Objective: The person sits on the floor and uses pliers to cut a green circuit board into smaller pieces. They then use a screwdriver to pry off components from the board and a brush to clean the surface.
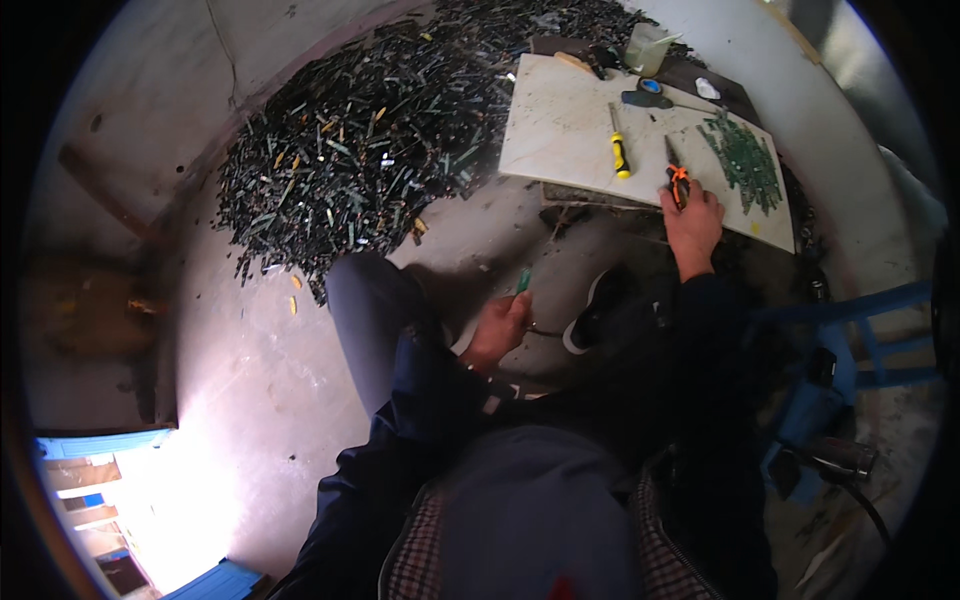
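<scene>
My left hand (497, 330) is closed round a narrow green circuit board strip (524, 279), whose upper end sticks out past the fingers. On the white board at the right, my right hand (693, 226) has its fingers at the orange-and-black handles of a pair of pliers (679, 184). The pliers' dark jaws point away from me; whether the fingers grip the handles firmly is hard to see. Left of the pliers lies a screwdriver (620, 157) with a yellow and black handle. Several green strips (745, 165) form a pile at the board's right side.
A large heap of dark and green strips (360, 150) covers the floor at the far left. The white board (560, 130) also carries a dark-handled tool (647, 99), a blue tape roll (651, 86) and a clear cup (649, 50). A blue stool (850, 330) stands at right.
</scene>
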{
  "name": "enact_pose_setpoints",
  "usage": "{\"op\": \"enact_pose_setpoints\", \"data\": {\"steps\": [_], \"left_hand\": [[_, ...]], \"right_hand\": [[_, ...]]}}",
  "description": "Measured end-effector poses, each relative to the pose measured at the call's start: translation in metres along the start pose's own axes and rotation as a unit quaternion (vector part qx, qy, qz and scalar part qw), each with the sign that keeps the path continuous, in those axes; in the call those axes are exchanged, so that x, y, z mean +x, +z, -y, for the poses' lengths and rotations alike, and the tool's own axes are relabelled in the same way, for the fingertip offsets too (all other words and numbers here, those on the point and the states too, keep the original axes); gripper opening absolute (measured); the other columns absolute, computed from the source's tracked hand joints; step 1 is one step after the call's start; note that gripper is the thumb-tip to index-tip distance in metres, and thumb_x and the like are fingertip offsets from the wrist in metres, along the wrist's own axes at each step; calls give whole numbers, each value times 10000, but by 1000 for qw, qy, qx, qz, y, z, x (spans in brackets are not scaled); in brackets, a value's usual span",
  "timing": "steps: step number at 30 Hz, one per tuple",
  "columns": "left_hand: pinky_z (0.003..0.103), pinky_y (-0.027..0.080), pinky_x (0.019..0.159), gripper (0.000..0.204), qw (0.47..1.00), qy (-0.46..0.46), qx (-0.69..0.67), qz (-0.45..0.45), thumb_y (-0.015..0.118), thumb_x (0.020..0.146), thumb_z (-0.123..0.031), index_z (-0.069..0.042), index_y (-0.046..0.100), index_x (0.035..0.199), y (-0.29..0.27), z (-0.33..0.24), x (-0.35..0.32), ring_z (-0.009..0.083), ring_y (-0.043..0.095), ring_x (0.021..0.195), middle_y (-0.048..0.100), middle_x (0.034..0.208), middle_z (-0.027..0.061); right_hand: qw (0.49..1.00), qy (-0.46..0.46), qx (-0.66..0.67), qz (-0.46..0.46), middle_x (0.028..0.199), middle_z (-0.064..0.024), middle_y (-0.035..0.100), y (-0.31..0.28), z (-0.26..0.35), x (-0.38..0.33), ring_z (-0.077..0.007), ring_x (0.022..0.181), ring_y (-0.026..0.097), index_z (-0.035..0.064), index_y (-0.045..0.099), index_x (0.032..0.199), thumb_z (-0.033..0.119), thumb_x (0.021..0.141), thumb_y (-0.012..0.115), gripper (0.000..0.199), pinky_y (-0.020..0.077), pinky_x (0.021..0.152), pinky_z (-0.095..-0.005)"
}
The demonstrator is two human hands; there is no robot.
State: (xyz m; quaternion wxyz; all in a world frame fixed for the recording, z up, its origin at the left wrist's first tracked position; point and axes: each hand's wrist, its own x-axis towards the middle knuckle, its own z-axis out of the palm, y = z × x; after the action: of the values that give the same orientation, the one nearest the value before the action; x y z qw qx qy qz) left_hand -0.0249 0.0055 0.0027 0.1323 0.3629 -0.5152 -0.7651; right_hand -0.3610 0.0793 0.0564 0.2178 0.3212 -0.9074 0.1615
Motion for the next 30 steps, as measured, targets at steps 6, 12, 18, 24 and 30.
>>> {"op": "enact_pose_setpoints", "data": {"steps": [6,12,18,24,30], "left_hand": [[243,267,418,455,1000,0,-10,-3,533,1003,-423,-92,532,692,-6,1,-2,42,365,457,441,573,-52],[242,273,427,469,1000,8,-2,15,538,996,-431,-89,545,675,-3,1,-2,42,381,465,459,567,-49],[241,240,421,463,1000,8,14,17,531,1002,-442,-129,477,666,6,-4,-3,35,346,456,402,563,-73],[246,234,417,454,1000,-2,2,18,514,1008,-423,-125,482,666,10,-14,-7,38,343,451,397,555,-72],[246,235,411,458,1000,-3,-10,-11,521,999,-435,-111,506,677,2,-9,-9,41,335,441,401,553,-64]], "right_hand": [[876,238,415,56,692,-70,577,-11,-8,-5,-224,635,555,49,619,820,392,901,612,352,432,578,-407],[501,274,789,227,948,-28,581,-74,-14,-46,-129,831,513,24,581,1148,457,948,460,491,398,713,-270],[314,220,841,381,1003,-96,526,-99,4,-93,-182,866,497,-10,518,1179,463,856,426,581,386,687,-284],[329,188,792,478,910,-116,529,-117,44,-123,-195,759,476,9,544,1096,536,817,394,614,380,639,-285],[272,180,821,469,862,-122,553,-112,56,-139,-196,677,476,16,565,1113,570,810,408,651,383,580,-293]]}}
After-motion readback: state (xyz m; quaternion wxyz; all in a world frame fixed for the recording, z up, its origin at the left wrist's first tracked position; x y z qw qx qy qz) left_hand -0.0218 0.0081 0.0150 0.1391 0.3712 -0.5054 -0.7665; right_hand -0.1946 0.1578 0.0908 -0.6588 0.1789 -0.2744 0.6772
